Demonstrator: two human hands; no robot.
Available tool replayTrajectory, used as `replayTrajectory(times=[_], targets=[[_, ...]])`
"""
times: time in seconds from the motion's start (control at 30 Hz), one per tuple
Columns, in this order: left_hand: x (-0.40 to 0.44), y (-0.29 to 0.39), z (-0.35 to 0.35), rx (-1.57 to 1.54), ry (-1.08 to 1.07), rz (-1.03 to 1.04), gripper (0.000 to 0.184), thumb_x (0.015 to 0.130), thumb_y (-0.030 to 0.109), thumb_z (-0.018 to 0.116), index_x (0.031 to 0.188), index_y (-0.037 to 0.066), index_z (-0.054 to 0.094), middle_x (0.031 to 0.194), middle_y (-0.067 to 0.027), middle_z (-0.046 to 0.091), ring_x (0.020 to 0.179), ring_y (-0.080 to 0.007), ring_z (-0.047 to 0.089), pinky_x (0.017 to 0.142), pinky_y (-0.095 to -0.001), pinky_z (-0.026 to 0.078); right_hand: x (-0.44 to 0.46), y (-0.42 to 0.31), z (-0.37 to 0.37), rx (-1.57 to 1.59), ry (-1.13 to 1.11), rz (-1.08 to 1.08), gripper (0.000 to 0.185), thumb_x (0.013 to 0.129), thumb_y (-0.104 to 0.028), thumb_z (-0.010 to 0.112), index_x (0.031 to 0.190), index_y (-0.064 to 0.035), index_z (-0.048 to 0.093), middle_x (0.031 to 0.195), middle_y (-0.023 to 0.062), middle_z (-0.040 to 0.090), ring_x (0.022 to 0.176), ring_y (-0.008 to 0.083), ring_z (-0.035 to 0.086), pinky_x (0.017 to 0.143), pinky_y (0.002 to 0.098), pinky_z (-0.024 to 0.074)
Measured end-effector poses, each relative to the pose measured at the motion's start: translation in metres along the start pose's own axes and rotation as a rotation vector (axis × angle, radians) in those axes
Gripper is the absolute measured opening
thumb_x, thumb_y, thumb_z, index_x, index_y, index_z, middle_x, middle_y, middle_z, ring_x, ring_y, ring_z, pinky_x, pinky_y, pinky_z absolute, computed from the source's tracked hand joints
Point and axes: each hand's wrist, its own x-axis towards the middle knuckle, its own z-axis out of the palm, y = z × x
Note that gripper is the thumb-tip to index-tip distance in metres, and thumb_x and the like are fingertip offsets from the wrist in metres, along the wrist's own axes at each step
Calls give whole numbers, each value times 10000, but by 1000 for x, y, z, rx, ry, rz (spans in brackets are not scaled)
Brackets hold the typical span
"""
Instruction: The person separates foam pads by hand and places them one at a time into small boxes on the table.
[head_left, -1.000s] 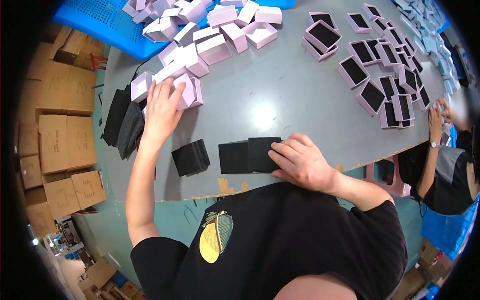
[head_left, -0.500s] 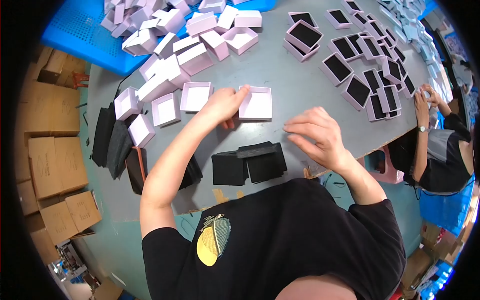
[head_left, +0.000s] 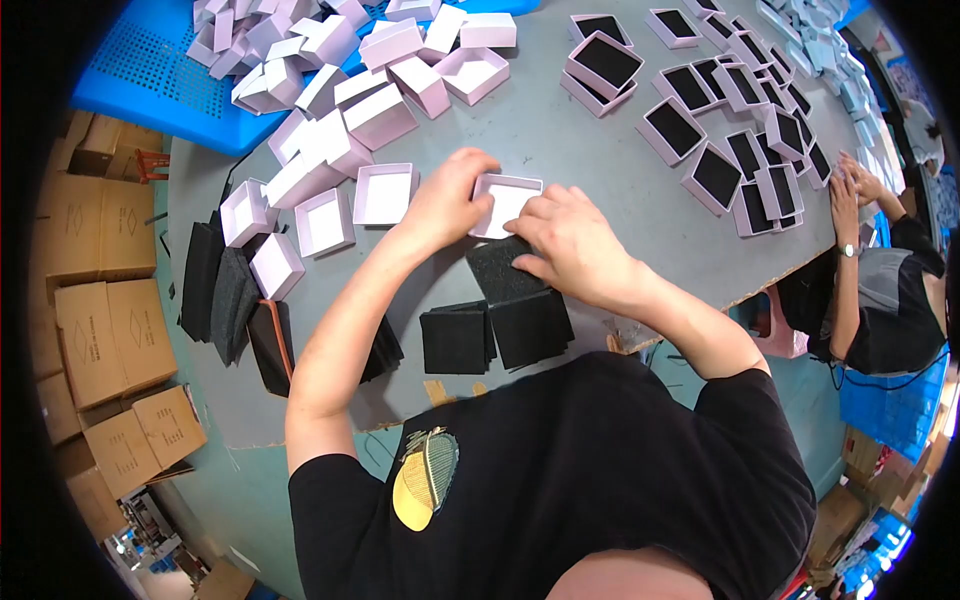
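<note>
My left hand [head_left: 452, 203] grips the left wall of a pale pink box [head_left: 510, 188], which sits open side up on the table. My right hand [head_left: 578, 243] reaches over the box's near right corner. Its thumb and fingers hold a black foam pad [head_left: 496, 272], tilted against the box's near edge. The fingertips partly hide the box's inside. Just below lie two stacks of black foam pads, a left stack [head_left: 455, 340] and a right stack [head_left: 532, 330].
Pink boxes [head_left: 385, 195] spread left, with more heaped by a blue crate [head_left: 150, 75]. Boxes with black inserts [head_left: 672, 130] lie on the grey table [head_left: 590, 150] at right. Dark sheets [head_left: 235, 300] stand at left. A co-worker's hands [head_left: 850, 190] are at the far right.
My right hand has moved left to the box and now holds a black pad taken from the right stack. My left hand stays on the box, which has tilted slightly.
</note>
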Motion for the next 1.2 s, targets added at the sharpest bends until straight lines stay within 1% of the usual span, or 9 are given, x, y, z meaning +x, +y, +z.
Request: replayTrajectory(times=[0.07,0.17,0.4,0.5,0.73,0.97,1.0,1.13,1.2], targets=[[2,-5,-2,0,74,-62,393,843,38,637,1233,21,595,1194,-114,616,798,-214,632,715,-312,521,-3,0,10,-46,-15,-23,339,733,-129,781,1049,-56,685,986,69,605,926,276,555,827,398,424],[-1,3,-6,-136,14,-40,439,851,43,637,1286,41,577,1254,-87,597,800,-177,619,712,-298,513,-2,4,13,4,22,-64,286,729,-113,773,998,-60,688,962,66,595,935,273,554,829,396,426],[-29,3,-26,-355,-202,-31,711,757,-1,647,1434,129,475,1367,-89,504,1050,-196,570,909,-318,486,-3,16,15,46,123,-94,179,746,-78,739,913,-62,677,939,62,600,918,260,561,841,394,427],[-33,5,-22,-323,-164,-27,705,777,-21,633,1444,130,458,1360,-106,495,1014,-186,579,891,-315,493,-2,14,16,79,218,-135,151,763,-115,735,886,-54,674,908,62,606,904,261,574,830,396,437],[-12,-4,-9,-181,9,26,367,835,57,613,1202,57,630,1379,-188,486,1005,-286,615,870,-371,504,-6,11,9,19,6,39,280,730,-221,796,890,-36,661,930,95,617,925,282,593,802,408,477],[0,1,2,-8,60,64,365,732,188,770,1037,32,643,1387,-208,491,1071,-322,615,909,-399,493,-2,1,23,-52,-145,20,424,652,-218,851,935,-4,619,969,132,608,960,307,580,802,428,474],[0,0,6,23,96,41,414,726,136,802,1082,64,602,1342,-150,532,1005,-243,613,851,-344,504,0,2,21,-13,-158,49,419,660,-166,845,962,-19,593,949,135,617,953,319,590,810,441,470],[-4,4,11,-160,140,-24,573,712,83,758,1212,74,479,1060,-85,617,832,-193,574,758,-331,503,1,13,2,436,-266,319,361,704,-53,787,982,-37,557,991,164,658,981,359,637,830,449,490],[-5,11,11,-36,161,14,724,688,156,782,1323,63,446,1225,-149,572,1071,-279,584,906,-375,492,-5,29,-15,468,-204,284,447,749,-3,729,1169,-48,584,996,142,675,929,301,653,802,385,510]])
